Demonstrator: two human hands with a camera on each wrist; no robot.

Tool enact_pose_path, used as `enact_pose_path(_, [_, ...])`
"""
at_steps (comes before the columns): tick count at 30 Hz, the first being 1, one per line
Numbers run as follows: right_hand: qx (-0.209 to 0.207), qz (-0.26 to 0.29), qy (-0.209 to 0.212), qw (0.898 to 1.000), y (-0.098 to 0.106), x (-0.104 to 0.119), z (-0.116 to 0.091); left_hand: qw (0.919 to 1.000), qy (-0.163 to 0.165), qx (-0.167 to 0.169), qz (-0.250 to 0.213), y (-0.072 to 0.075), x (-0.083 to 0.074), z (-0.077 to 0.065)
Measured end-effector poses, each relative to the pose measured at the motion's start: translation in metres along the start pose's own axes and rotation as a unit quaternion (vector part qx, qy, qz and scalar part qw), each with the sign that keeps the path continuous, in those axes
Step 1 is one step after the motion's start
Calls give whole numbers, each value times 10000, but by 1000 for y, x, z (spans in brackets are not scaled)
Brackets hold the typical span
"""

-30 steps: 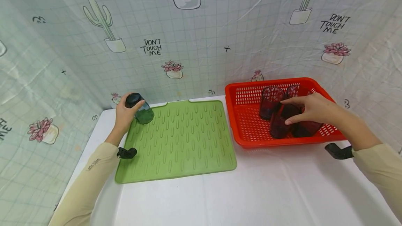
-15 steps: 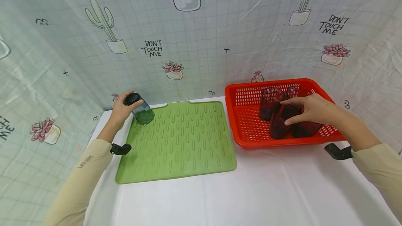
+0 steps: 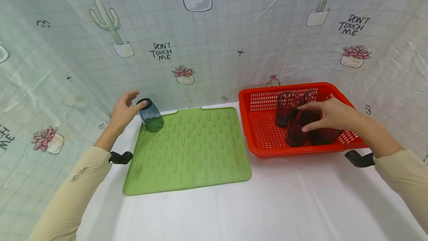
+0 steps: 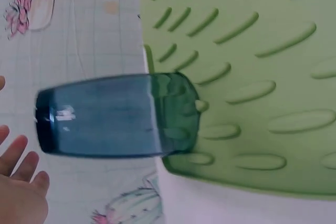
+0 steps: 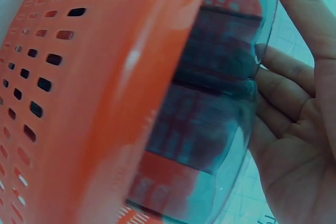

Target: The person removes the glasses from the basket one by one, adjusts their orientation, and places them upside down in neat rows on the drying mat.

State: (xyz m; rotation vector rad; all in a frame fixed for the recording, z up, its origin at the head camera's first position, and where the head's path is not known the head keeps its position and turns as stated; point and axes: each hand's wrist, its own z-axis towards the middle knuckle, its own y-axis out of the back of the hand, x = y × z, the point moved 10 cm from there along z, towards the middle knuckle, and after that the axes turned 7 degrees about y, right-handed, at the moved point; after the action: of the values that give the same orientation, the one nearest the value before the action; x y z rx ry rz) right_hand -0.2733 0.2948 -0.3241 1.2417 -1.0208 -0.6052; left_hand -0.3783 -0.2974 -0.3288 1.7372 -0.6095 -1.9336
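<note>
A blue tinted drinking glass (image 3: 152,116) stands upside down at the far left corner of the green draining mat (image 3: 190,151), its dark base upward. My left hand (image 3: 123,112) is just left of the glass, fingers spread; the left wrist view shows the fingers (image 4: 25,166) apart from its base. In the red basket, my right hand (image 3: 329,113) holds a glass (image 3: 295,134) near its top between thumb and fingers. Close up, that glass's clear rim meets the right hand (image 5: 294,108). The right hand partly hides the glasses behind it.
The red plastic basket (image 3: 252,151) stands right of the mat on a white-covered table (image 3: 214,211). Several glasses crowd its right half, including one at the back left (image 3: 287,109) of the group. A patterned cloth (image 3: 207,58) hangs behind.
My left hand has let go of the blue glass and moved left and slightly up from it. The glass stays on the mat. My right hand has hardly moved.
</note>
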Motion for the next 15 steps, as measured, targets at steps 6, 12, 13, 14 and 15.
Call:
enact_pose_path(6, [183, -122, 264, 9994, 2, 7, 3, 9991, -79, -63, 413, 0, -27, -8])
enact_pose_path(12, [553, -235, 551, 9967, 0, 20, 9, 9984, -316, -19, 470, -5, -52, -16])
enact_pose_path(13, [626, -234, 589, 9960, 0, 23, 10, 9982, -382, -8, 472, -6, -56, -18])
enact_pose_path(14, [691, -238, 635, 9953, -1, 26, 11, 9979, -433, 5, 477, -7, -59, -20])
enact_pose_path(15, [760, -222, 669, 9946, -2, 29, 13, 9975, -495, 13, 503, -9, -62, -21])
